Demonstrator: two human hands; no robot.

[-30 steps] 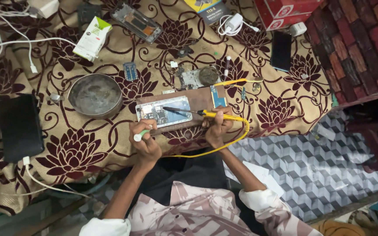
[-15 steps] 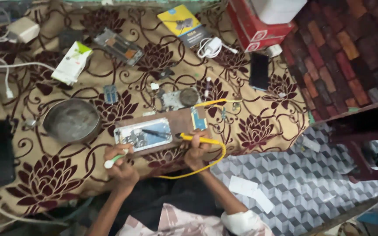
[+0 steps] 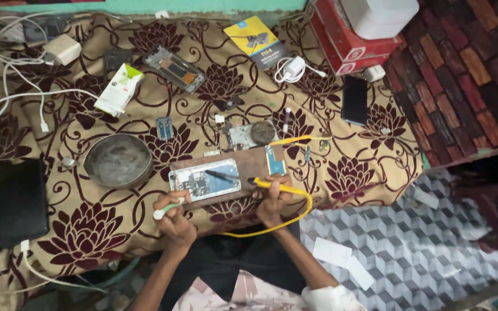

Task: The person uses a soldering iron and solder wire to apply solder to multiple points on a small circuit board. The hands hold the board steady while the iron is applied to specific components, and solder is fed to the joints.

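An opened phone (image 3: pixel 204 179), glinting metal inside, lay on a brown board (image 3: pixel 249 164) just beyond the fingers. The right hand (image 3: pixel 272 201) pinched a yellow-corded iron (image 3: pixel 263 184); the left hand (image 3: pixel 174 216) gripped a pale tool (image 3: pixel 163 211). Floral cloth (image 3: pixel 87 242) covered the table.

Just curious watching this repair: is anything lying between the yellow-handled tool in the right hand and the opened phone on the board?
Nothing visible does. The right hand holds the yellow-handled tool, and its dark tip already reaches over the opened phone on the wooden board.
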